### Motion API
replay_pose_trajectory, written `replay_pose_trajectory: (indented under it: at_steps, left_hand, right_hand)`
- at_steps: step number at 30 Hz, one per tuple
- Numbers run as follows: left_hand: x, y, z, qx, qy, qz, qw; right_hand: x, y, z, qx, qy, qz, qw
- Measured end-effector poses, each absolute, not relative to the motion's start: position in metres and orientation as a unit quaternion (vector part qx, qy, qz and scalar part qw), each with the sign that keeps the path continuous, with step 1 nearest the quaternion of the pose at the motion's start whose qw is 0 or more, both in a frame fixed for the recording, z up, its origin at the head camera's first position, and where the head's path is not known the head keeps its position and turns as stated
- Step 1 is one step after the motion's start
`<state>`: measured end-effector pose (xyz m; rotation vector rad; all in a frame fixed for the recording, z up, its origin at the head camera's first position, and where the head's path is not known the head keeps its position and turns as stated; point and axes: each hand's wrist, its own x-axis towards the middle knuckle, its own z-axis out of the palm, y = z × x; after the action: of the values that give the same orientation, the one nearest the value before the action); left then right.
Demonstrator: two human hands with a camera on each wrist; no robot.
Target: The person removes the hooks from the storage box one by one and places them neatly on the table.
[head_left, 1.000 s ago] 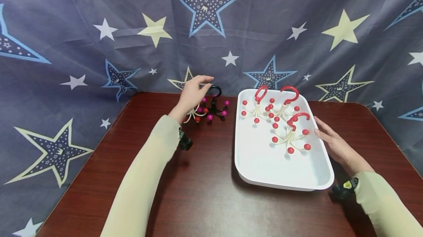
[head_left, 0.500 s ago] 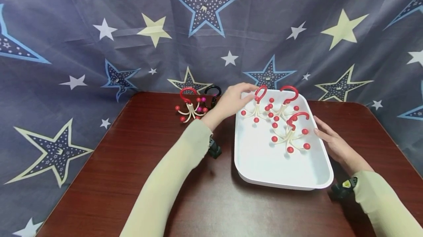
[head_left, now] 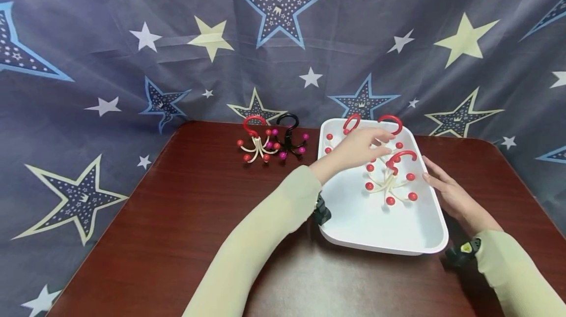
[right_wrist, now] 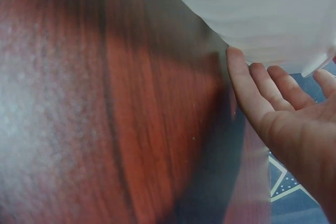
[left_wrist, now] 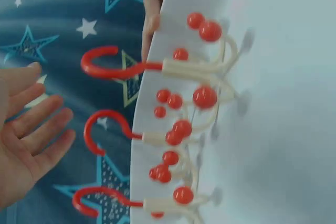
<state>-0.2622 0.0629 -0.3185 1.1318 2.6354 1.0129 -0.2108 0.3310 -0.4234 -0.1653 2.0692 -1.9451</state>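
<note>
- Curtain [head_left: 269, 73] printed with stars hangs behind the brown table [head_left: 199, 204].
- A black hook [head_left: 288, 141] with pink balls and a cream hook [head_left: 257, 145] with red balls stand close together at the back, left of the tray [head_left: 367, 236].
- In the head view, the left hand [head_left: 360, 148] partly hides the two rear hooks.
- Half a second ago that hand was by the tray's left rim, covering part of the black hook; now it is farther right, over the tray, fingers apart and holding nothing.
- The right hand [head_left: 453, 198] stays against the tray's outer right side, fingers extended, not gripping.
- The white tray contains three red-topped hooks [head_left: 389, 184], grouped toward its back and right.
</note>
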Motion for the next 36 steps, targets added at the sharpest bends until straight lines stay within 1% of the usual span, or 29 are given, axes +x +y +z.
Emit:
replay_pose_trajectory:
  at_steps: [4, 7, 10, 13, 17, 21, 29, 36]
  left_hand:
    - [-0.259, 0.082, -0.324, 0.362, 0.877, 0.305, 0.080]
    - [-0.255, 0.093, -0.331, 0.354, 0.888, 0.281, 0.086]
    - [-0.250, 0.102, -0.337, 0.338, 0.901, 0.261, 0.083]
    - [-0.246, 0.108, -0.341, 0.325, 0.907, 0.259, 0.066]
    - [-0.243, 0.111, -0.344, 0.302, 0.907, 0.289, 0.050]
    - [-0.243, 0.112, -0.345, 0.277, 0.911, 0.303, 0.049]
    - [-0.245, 0.111, -0.345, 0.280, 0.912, 0.296, 0.042]
    - [-0.244, 0.105, -0.342, 0.281, 0.895, 0.344, 0.035]
  right_hand:
    - [-0.211, 0.332, -0.423, -0.055, 0.722, -0.673, 0.151]
    - [-0.211, 0.332, -0.423, -0.061, 0.719, -0.675, 0.150]
    - [-0.212, 0.331, -0.424, -0.076, 0.710, -0.684, 0.147]
    - [-0.212, 0.331, -0.426, -0.089, 0.705, -0.689, 0.144]
    - [-0.212, 0.332, -0.426, -0.087, 0.716, -0.678, 0.140]
    - [-0.212, 0.331, -0.426, -0.077, 0.722, -0.672, 0.141]
    - [-0.211, 0.332, -0.425, -0.068, 0.723, -0.673, 0.140]
    - [-0.211, 0.332, -0.426, -0.082, 0.701, -0.694, 0.140]
